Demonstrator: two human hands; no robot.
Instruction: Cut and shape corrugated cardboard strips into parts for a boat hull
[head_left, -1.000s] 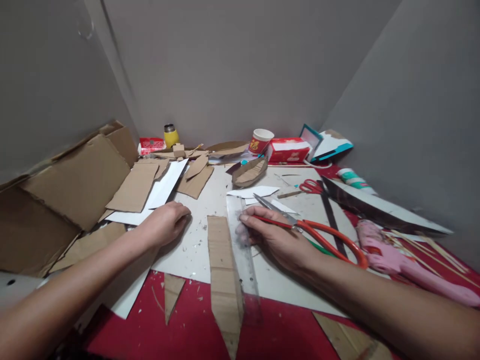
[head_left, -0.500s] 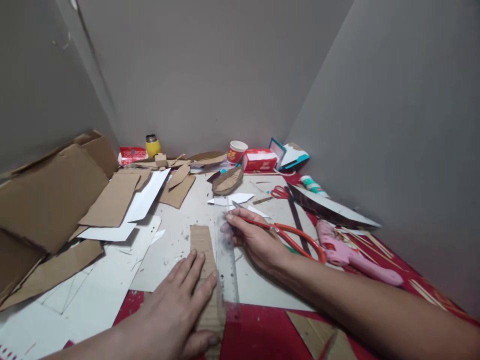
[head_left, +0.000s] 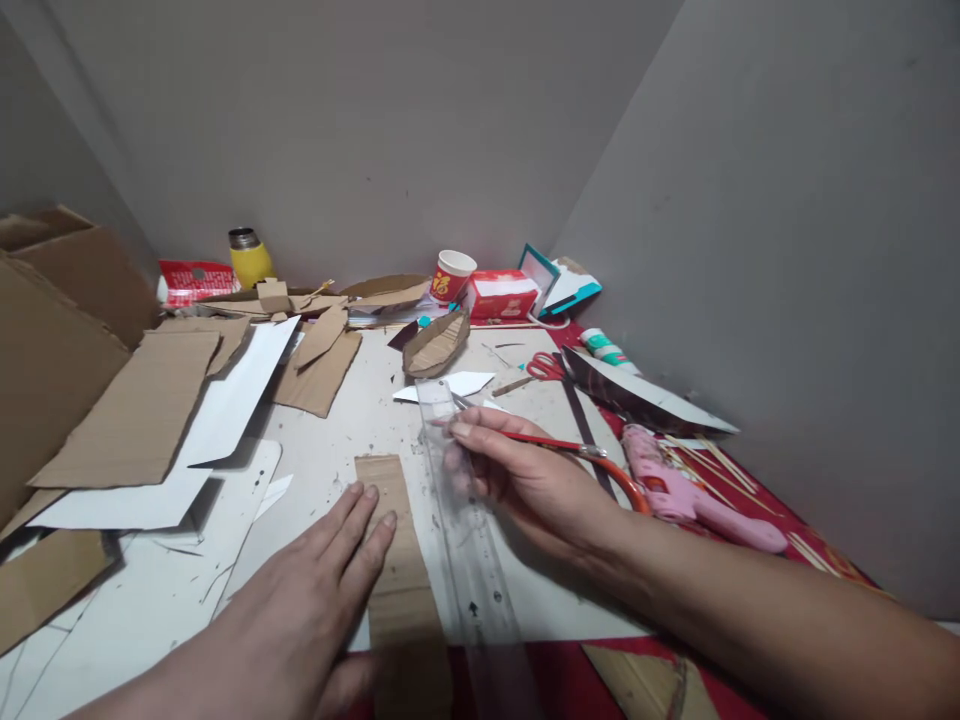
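Observation:
My left hand (head_left: 300, 580) lies flat with its fingers stretched out on the left side of a corrugated cardboard strip (head_left: 409, 590). Just right of the strip, a clear plastic ruler (head_left: 476, 590) is pinched at its far part by my right hand (head_left: 517, 480). That same hand also holds a red pencil (head_left: 555, 441), its metal end pointing right, and orange-handled scissors (head_left: 634, 490). The scissor blades show partly beyond the fingers, and the palm hides the rest. White paper cutouts (head_left: 469, 384) and a boat-shaped cardboard piece (head_left: 437, 345) lie beyond the ruler.
Cardboard sheets (head_left: 135, 410) and white paper (head_left: 244, 390) are heaped at the left. Small red scissors (head_left: 545, 367) and a pink glue gun (head_left: 682, 505) lie to the right. Along the back stand a yellow bottle (head_left: 252, 262), a paper cup (head_left: 453, 277) and a red tissue pack (head_left: 501, 296).
The ruler has come away from the strip's right edge, leaving a gap, and its near end has swung right. The pencil now shows apart from the scissors. The camera view has shifted too.

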